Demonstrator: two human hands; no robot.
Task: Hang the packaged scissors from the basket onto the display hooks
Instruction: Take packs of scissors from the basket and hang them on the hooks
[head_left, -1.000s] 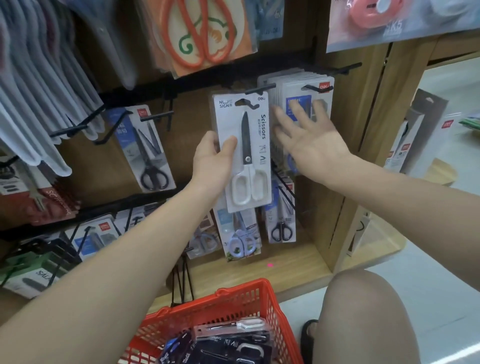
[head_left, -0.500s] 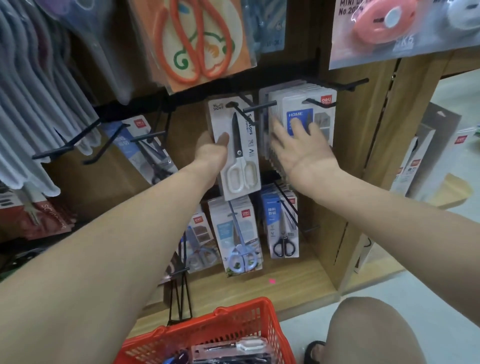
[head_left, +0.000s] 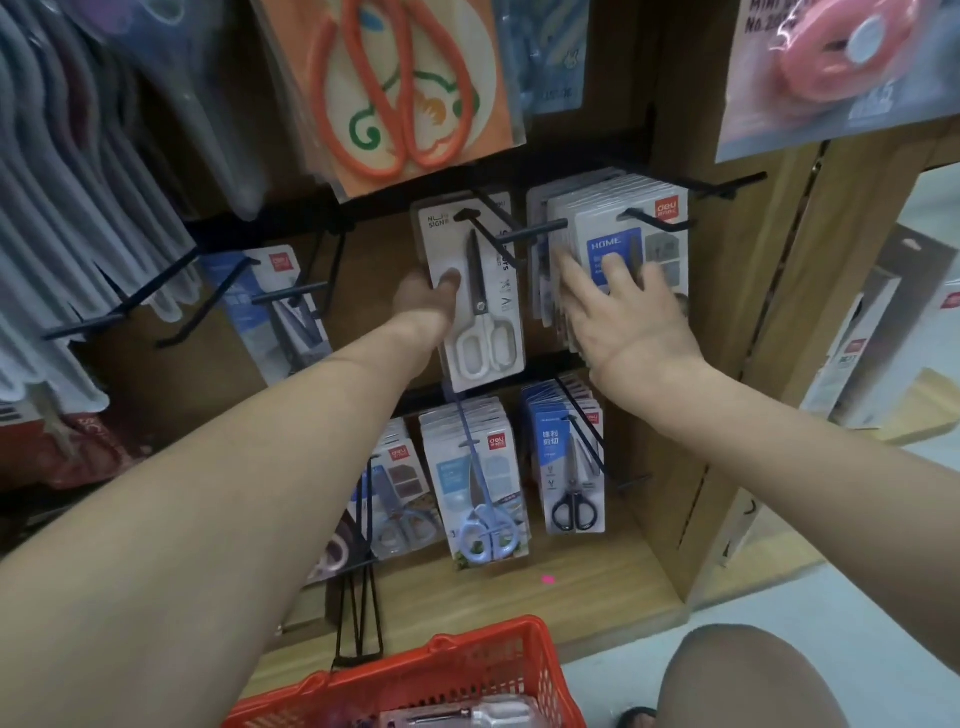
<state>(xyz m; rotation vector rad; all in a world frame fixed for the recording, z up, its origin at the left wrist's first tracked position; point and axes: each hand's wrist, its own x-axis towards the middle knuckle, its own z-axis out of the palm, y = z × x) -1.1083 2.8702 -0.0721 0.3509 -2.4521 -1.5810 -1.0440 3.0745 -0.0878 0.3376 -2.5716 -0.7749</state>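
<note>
White-handled scissors pack (head_left: 475, 291): we are pinching its left edge with our left hand (head_left: 426, 306), thumb on the front of the card, so the hand is clamped on the pack.
Hook (head_left: 491, 228): we are seeing the black prong passing through the hang hole just above that hand, its tip poking out towards us.
Right hand (head_left: 623, 317): we are pressing flat, spread fingers against the stack of HOME packs (head_left: 618, 249), holding it to the right, clear of our card.
Doing it well: we are aiming to keep the card square to the prong and slide it back level, letting go only once it is hanging freely.
Basket (head_left: 467, 670): we are seeing the red basket below our arms holding at least one more pack.
</note>
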